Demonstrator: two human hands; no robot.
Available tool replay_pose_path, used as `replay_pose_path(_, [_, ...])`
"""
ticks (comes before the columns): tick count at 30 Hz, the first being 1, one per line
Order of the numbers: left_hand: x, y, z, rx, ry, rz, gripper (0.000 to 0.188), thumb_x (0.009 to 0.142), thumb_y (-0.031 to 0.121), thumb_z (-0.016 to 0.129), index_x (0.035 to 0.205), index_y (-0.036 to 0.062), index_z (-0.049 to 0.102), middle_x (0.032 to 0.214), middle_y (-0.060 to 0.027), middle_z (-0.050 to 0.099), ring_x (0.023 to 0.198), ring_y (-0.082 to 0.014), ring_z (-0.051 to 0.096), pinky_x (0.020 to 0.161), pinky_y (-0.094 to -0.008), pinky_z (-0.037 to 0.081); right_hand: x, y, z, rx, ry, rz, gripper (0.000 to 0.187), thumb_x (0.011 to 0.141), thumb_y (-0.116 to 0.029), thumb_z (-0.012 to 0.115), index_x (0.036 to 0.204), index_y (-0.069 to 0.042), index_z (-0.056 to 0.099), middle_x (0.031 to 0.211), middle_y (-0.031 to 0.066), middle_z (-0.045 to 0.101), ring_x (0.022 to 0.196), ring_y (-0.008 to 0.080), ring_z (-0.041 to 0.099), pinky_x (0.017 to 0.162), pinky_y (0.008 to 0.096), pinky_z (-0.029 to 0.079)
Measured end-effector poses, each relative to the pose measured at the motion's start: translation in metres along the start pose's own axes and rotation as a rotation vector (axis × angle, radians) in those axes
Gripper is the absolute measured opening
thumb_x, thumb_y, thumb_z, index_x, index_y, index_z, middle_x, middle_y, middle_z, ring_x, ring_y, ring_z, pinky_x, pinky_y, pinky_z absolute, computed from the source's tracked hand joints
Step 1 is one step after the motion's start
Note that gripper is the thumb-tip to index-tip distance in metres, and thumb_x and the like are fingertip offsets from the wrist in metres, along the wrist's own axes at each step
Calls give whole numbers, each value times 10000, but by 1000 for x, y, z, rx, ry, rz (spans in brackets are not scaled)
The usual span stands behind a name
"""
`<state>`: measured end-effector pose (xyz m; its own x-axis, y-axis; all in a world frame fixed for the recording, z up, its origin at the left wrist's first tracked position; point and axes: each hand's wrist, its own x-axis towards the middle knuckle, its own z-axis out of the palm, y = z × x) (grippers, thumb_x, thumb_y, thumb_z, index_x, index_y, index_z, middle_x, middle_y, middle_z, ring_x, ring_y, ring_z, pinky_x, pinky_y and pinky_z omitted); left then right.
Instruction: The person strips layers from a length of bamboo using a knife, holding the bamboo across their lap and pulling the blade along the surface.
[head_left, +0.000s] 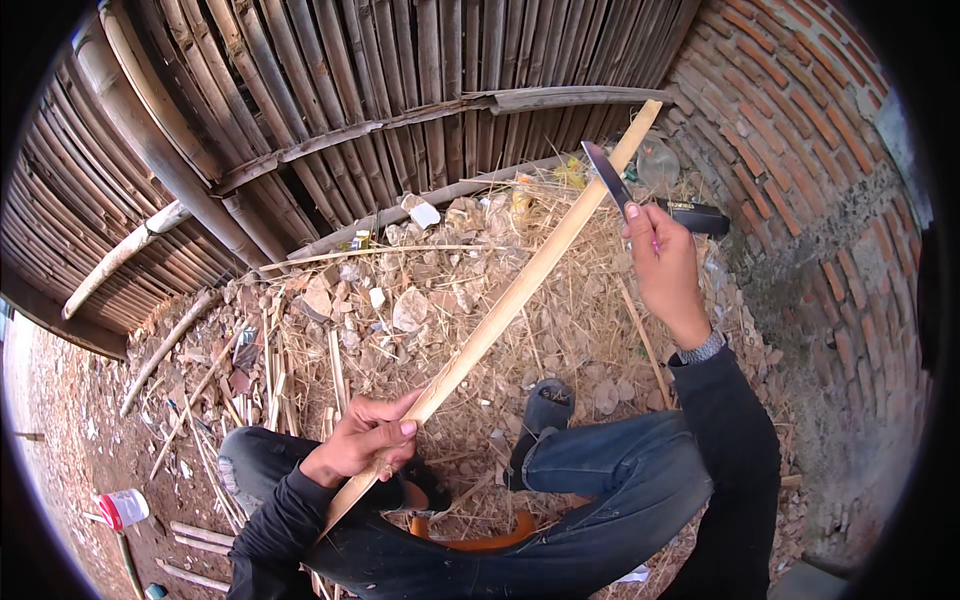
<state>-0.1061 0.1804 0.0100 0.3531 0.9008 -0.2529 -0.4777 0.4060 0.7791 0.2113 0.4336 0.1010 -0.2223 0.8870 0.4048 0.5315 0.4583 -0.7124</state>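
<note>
A long, pale strip of split bamboo (520, 292) slants from my lap up to the far right. My left hand (372, 438) is closed around its lower part, thumb on top. In my right hand (662, 262) is a knife (606, 172) with a dark blade, gripped by its handle. The blade lies across the strip near its far end, pointing up and left; whether it touches the strip I cannot tell. A black object (698, 217) with a rounded end shows just right of my right hand; my fingers partly hide how it joins the knife.
A bamboo slat wall (400, 70) stands ahead, a brick wall (800, 130) to the right. Rubble, straw and thin bamboo pieces (275, 385) cover the ground. A red-and-white tub (123, 509) lies at lower left. My bent knees and an orange seat (480, 540) are below.
</note>
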Motion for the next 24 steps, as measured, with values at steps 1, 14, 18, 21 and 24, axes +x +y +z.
replay_pose_path(1, [2, 0, -1, 16, 0, 23, 446, 1040, 110, 607, 1480, 142, 549, 644, -54, 526, 545, -97, 502, 422, -249, 466, -3, -2, 6, -33, -80, 2, 356, 1080, -276, 549, 864, 4, 595, 614, 54, 464, 585, 116, 431, 533, 336, 372])
replay_pose_path(14, [46, 6, 29, -310, -104, -28, 443, 1071, 116, 479, 1514, 122, 487, 569, -16, 401, 398, -125, 405, 407, -268, 344, -49, -43, 42, 154, -210, -120, 343, 1066, -232, 564, 805, -13, 520, 544, 127, 474, 422, 241, 460, 442, 388, 323])
replay_pose_path(18, [47, -6, 32, -418, -202, -86, 437, 1069, 106, 474, 1505, 122, 498, 564, -14, 391, 385, -127, 401, 412, -273, 339, 3, 12, 6, 17, 169, -48, 391, 1094, -263, 514, 807, 1, 529, 543, 76, 419, 487, 132, 370, 467, 360, 304])
replay_pose_path(21, [49, -5, 32, -417, -211, -106, 442, 1068, 95, 468, 1507, 131, 498, 564, -12, 390, 382, -132, 405, 413, -274, 332, 7, 20, -5, -77, 163, -91, 391, 1099, -265, 504, 814, 0, 536, 544, 74, 417, 490, 137, 359, 469, 363, 307])
replay_pose_path(24, [55, -1, 34, -368, -115, -75, 451, 1066, 106, 475, 1515, 151, 493, 564, -10, 389, 373, -138, 396, 412, -276, 324, -22, -1, 11, -55, -116, -103, 362, 1078, -247, 541, 806, -10, 520, 521, 142, 469, 414, 254, 466, 444, 407, 330])
